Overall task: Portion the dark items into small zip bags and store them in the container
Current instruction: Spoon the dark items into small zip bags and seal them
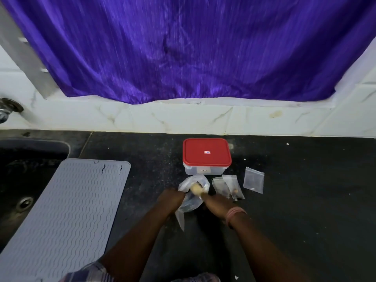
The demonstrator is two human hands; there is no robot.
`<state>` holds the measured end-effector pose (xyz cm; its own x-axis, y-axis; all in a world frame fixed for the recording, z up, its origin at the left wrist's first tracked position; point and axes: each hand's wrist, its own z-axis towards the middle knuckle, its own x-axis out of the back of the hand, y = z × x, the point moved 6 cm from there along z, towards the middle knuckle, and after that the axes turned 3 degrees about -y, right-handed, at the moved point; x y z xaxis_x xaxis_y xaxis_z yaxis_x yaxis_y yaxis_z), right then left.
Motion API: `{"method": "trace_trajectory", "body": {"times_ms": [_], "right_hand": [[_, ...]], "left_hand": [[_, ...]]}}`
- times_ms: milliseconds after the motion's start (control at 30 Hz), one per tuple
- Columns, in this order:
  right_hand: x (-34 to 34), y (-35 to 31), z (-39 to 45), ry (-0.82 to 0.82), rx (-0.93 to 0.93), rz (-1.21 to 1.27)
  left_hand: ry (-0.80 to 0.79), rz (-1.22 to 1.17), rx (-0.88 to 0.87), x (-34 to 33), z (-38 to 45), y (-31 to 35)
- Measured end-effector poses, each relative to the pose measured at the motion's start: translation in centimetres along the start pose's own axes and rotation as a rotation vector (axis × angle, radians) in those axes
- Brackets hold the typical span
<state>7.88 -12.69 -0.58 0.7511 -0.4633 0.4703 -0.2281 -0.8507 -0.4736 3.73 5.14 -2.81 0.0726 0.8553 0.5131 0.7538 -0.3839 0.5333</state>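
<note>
A large clear plastic bag (191,197) with dark items inside lies on the black counter (305,200). My left hand (169,201) grips its left edge and my right hand (217,204) grips its right side; something pale shows at the bag's top. Behind it stands a clear container (205,169) with a red lid (206,152) on it. To the right lie small zip bags (227,186), overlapping, with a few dark bits in them, and one more small zip bag (254,180) farther right.
A grey ribbed mat (67,210) covers part of the dark sink (24,174) on the left. A tap (8,108) sits at the far left wall. White tiles and a purple curtain (183,47) back the counter.
</note>
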Motion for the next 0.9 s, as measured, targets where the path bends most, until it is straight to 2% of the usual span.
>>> {"method": "trace_trajectory", "body": {"times_ms": [67,167,300,400,533,633,700,767,833,900], "right_hand": [[-0.5,0.3,-0.7,-0.111,-0.032,-0.205],[0.6,0.3,-1.3,-0.089,-0.02,-0.332],[2.0,-0.4,-0.5,0.028,0.084,-0.113],[1.9,-0.5,0.8,0.159,0.186,0.153],[0.8,-0.8,1.7,0.282,0.298,0.302],[0.4,-1.0,1.4,0.368,0.305,0.457],[0.0,-1.2,1.1,0.383,0.3,0.48],[-0.8,-1.2,1.4,0.384,0.283,0.461],[-1.7,-1.2,1.5,0.417,0.252,0.371],[-2.4,-1.3,1.3,0.501,0.222,0.263]], "left_hand": [[0.001,0.027,0.032,0.5,0.3,-0.8],[0.004,0.02,0.061,1.1,0.5,-1.9],[0.016,0.011,0.043,1.1,-0.1,-2.0],[0.015,0.024,-0.059,1.1,-0.4,-1.4],[-0.055,0.1,-0.204,0.8,-1.1,-0.2],[-0.076,0.022,-0.175,0.6,-1.2,0.0],[-0.033,-0.041,-0.132,0.7,-1.1,-0.1],[0.064,0.018,-0.066,1.1,-1.1,-0.4],[0.217,0.067,-0.027,1.6,-1.4,-0.6],[0.308,0.019,-0.023,1.7,-1.8,-0.3]]}}
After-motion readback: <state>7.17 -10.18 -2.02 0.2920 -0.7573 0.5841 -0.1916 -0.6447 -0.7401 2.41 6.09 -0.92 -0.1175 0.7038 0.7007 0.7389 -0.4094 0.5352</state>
